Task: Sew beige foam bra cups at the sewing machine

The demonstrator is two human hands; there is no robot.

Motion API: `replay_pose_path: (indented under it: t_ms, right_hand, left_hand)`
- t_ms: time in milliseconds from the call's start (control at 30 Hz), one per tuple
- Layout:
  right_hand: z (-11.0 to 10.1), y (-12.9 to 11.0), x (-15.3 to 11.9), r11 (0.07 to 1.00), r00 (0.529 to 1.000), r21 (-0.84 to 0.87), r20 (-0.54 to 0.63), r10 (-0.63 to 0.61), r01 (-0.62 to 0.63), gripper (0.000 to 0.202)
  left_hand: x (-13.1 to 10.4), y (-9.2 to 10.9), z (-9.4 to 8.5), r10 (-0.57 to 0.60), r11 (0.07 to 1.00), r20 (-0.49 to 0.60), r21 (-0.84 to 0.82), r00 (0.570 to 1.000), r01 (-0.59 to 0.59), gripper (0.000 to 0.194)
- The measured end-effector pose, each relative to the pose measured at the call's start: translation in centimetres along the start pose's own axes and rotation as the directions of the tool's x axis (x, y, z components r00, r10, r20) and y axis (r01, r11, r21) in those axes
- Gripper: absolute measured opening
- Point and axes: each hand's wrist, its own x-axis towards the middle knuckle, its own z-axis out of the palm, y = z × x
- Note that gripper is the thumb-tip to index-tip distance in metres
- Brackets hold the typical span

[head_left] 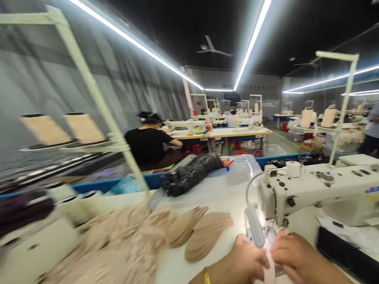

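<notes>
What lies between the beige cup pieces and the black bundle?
Bare white tabletop, in the head view; the cup pieces and black bundle stay apart.

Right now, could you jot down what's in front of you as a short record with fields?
Place: sewing workshop, rows of tables
Left hand: on a pale strip of fabric at the sewing machine
Right hand: pinching the same strip
Beside hands: beige cut pieces on the table
Further back: dark bundle, thread cones
Others: person in black, seated, back turned
</notes>
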Motion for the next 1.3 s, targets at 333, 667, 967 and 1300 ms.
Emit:
replay_pose_path:
  t_ms: [333,667,967,1300]
  right_hand:
    - [-1.8,-0.6,-1.0,0.999,0.989,-0.009,0.144,-0.043,0.044,0.033]
    - [-2.5,-0.9,-0.9,0.994,0.992,-0.063,0.097,-0.086,0.092,0.035]
    - [-2.9,-1.0,-0.4,0.985,0.968,0.056,0.184,-0.171,0.163,0.027]
    - [-1.7,-0.9,-0.6,0.963,0.958,0.028,0.102,-0.269,0.267,0.026]
  left_hand:
    - [-0.2,-0.1,0.4,0.071,0.997,0.075,-0.002,0.995,-0.071,0.009]
    - [0.2,-0.9,0.0,0.011,0.988,0.035,0.152,0.999,-0.016,0.009]
    - [0.5,-1.7,-0.3,0.006,0.954,0.02,0.298,1.0,-0.012,0.009]
    - [0.4,-1.1,-0.1,0.107,0.915,0.038,0.388,0.993,-0.114,0.013]
